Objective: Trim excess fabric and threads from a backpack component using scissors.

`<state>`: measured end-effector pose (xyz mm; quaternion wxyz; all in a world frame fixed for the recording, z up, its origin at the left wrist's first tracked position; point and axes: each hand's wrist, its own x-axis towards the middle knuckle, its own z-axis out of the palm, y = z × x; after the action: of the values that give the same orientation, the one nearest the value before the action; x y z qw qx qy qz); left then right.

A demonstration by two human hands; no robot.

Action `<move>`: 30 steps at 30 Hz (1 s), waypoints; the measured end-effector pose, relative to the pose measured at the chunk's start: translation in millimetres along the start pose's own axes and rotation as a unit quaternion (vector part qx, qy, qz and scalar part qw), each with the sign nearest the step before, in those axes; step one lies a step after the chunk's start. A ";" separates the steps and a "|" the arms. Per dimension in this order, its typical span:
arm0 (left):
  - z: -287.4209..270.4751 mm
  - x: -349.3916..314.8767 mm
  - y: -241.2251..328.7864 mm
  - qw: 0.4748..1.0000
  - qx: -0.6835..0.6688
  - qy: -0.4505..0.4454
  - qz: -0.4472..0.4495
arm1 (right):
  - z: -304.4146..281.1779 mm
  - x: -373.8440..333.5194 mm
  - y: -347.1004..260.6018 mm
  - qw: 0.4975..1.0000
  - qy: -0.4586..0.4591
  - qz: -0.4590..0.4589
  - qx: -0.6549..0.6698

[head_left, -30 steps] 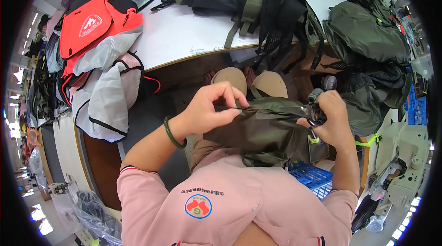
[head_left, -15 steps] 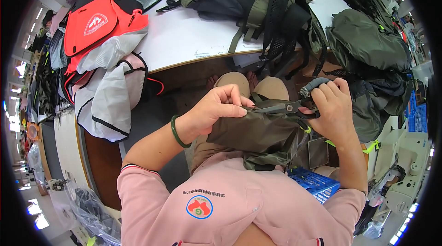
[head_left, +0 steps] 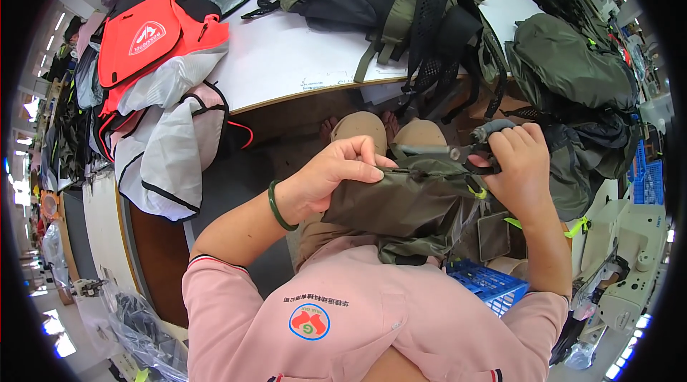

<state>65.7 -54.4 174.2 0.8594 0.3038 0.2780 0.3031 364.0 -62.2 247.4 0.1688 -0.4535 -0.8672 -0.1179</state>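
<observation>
Pinching the olive fabric piece [head_left: 404, 210] by its upper edge, the left hand [head_left: 342, 171] hung it over beige trousers [head_left: 311, 229]; the right hand [head_left: 521, 164] gripped scissors [head_left: 464, 154]. Light, limp, probably slippery cloth, best held there!

A sewing machine [head_left: 647, 235], heaped bags [head_left: 572, 60] and a white worktable [head_left: 286, 56] mark this as a sewing workshop.

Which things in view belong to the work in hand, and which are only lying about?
In use:
dark green fabric, edge pinched by the left hand
scissors, gripped by the right hand

Lying about:
red bag
green-and-black backpack
blue basket
</observation>
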 end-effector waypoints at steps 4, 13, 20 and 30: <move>0.8 -4.0 4.1 1.000 0.000 -0.006 -0.001 | -8.9 -2.1 4.0 0.975 -0.137 0.065 0.162; -4.8 -3.0 0.6 0.998 0.052 -0.013 0.012 | 0.2 -7.0 2.1 0.944 -0.229 0.038 0.235; -5.0 -4.3 1.0 0.997 0.068 -0.030 0.003 | 0.7 -4.9 4.7 0.929 -0.255 0.018 0.268; -3.8 -4.7 1.1 0.998 0.054 -0.039 -0.003 | 5.6 -11.3 6.7 0.948 -0.222 0.008 0.227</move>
<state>59.7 -55.5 173.9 0.8528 0.3606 0.2609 0.2732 374.6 -65.0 238.1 0.0709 -0.4251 -0.8828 0.1869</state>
